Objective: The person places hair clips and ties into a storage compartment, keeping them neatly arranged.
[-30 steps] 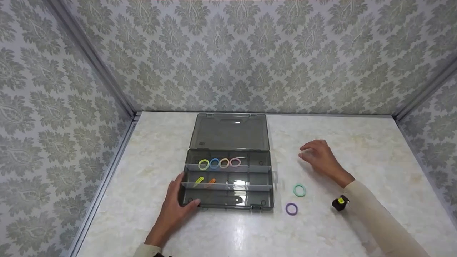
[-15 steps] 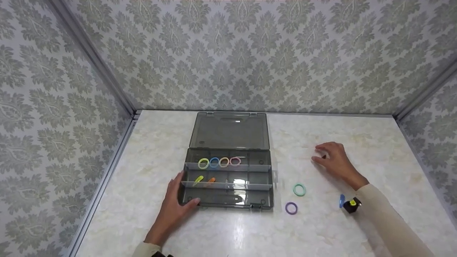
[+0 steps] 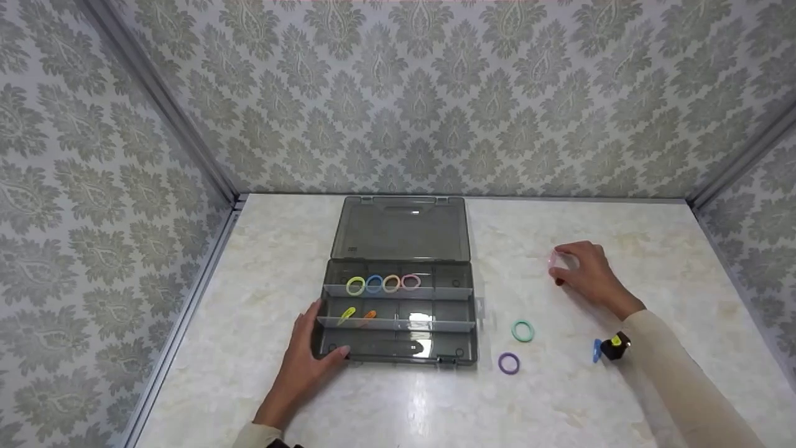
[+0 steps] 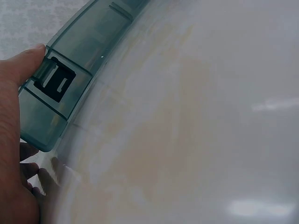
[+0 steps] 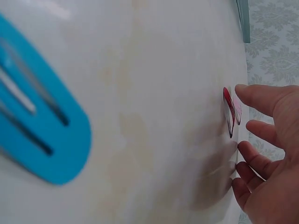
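Observation:
A smoky-grey compartment box (image 3: 398, 345) stands with its lid (image 3: 401, 230) laid back. My left hand (image 3: 305, 361) holds its front left corner, thumb on the front edge and fingers along the side; its translucent front wall (image 4: 79, 60) shows in the left wrist view. On the right, my right hand (image 3: 591, 274) is spread low over the table, thumb and index finger apart around a small pink item (image 3: 551, 259). A red hair clip (image 5: 229, 109) lies beside that item near the thumb tip. Part of the pink item (image 5: 238, 111) is hidden behind the clip.
Yellow, blue, peach and pink hair ties (image 3: 410, 282) line the back row of the box. Yellow and orange clips (image 3: 369, 316) lie in the middle row. Green (image 3: 522, 331) and purple (image 3: 509, 363) ties lie right of it. A blue clip (image 3: 597, 350) lies by the right wrist camera.
My right hand has moved right to the small pink item, and the blue clip has come into view beside the wrist. My left hand keeps its hold on the box.

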The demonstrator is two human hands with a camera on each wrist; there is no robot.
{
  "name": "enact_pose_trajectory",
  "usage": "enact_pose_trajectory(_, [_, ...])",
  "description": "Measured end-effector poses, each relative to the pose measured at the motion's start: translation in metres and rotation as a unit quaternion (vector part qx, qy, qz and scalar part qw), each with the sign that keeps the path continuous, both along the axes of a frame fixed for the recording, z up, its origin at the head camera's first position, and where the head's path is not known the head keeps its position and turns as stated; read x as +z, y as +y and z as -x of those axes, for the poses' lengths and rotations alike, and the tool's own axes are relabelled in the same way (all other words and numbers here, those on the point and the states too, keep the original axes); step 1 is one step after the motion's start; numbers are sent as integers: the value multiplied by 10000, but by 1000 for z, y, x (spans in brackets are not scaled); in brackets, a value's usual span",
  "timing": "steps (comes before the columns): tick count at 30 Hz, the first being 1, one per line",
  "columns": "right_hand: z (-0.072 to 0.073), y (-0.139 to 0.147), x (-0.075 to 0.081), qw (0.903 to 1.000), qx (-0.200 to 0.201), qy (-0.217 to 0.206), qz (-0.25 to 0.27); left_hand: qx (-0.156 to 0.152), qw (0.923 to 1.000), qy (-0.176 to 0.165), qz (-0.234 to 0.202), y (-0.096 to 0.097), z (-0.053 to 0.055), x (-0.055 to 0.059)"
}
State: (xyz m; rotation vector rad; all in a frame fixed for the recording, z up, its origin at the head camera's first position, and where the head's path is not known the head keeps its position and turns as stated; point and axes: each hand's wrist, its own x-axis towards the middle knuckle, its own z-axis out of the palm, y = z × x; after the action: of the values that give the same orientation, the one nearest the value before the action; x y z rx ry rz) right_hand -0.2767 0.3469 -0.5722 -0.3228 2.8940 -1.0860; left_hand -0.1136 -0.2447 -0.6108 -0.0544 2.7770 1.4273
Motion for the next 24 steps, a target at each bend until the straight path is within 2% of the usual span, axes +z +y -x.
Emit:
enact_pose_trajectory(9, [9,1,1,9998,177,14,-34,-4,10000,5,-25,-1,1,-1])
enact_pose_trajectory(16, [7,-1,-1,9999,45,-92,128,14,9999,-100,-15,0,1,0])
enact_pose_trajectory(24, [7,0,-7,9984,159,455,303,1,10000,-52,-1,0,1,-2])
